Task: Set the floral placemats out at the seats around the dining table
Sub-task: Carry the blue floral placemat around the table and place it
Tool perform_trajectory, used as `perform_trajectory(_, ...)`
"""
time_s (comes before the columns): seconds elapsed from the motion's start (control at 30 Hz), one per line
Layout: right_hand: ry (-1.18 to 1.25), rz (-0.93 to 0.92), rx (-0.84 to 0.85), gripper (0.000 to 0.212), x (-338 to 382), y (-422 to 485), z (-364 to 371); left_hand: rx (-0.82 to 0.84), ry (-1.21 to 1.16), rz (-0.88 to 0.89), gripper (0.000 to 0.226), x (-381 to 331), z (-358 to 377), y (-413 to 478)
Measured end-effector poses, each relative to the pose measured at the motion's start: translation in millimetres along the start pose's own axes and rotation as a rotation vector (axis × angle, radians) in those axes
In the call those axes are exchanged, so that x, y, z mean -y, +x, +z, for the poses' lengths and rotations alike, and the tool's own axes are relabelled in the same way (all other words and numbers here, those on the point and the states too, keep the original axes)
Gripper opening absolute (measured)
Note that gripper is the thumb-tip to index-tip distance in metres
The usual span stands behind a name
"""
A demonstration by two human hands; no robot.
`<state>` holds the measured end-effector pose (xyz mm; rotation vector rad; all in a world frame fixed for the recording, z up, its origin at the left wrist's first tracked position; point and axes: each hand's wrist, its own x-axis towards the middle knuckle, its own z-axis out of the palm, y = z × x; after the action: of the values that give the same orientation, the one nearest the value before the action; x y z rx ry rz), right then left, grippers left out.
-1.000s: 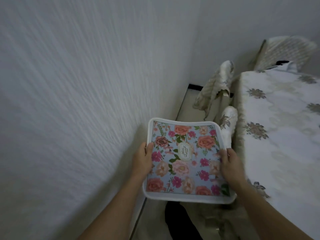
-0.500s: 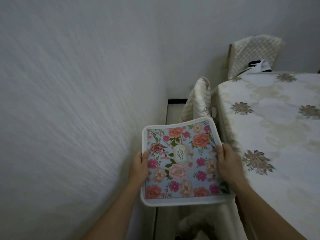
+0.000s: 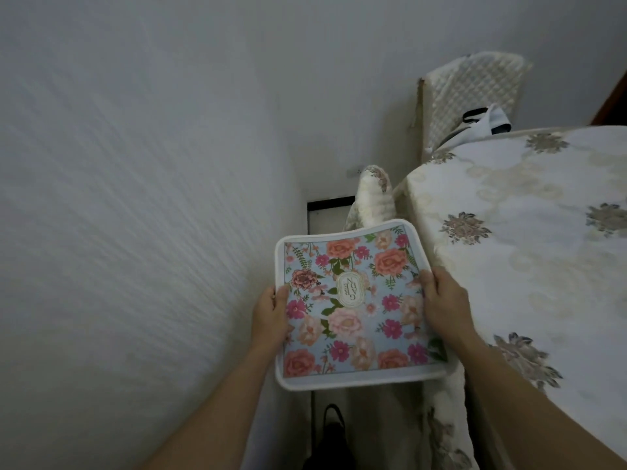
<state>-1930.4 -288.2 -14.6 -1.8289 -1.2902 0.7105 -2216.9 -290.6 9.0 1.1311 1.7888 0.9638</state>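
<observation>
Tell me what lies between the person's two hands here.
The floral placemat, in the head view, held by the left hand and right hand at opposite edges.

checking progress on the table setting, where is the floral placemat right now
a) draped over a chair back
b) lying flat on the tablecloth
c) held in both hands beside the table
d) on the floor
c: the floral placemat is in the grip of the left hand and right hand, off the edge of the table.

White textured wall (image 3: 135, 198), quilted chair (image 3: 471, 96)
</observation>
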Motion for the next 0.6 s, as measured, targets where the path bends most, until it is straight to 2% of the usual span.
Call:
perform_trajectory(0.33,0.018,0.069,-0.063,0.026,11.9,119.1,30.3,0.097,0.003,0.045,0.033,-35.3,44.8,150.7)
perform_trajectory(0.6,-0.071,0.159,-0.175,0.037,21.0,212.9,60.5,0.152,-0.024,0.048,0.03,-68.5,84.9,268.1)
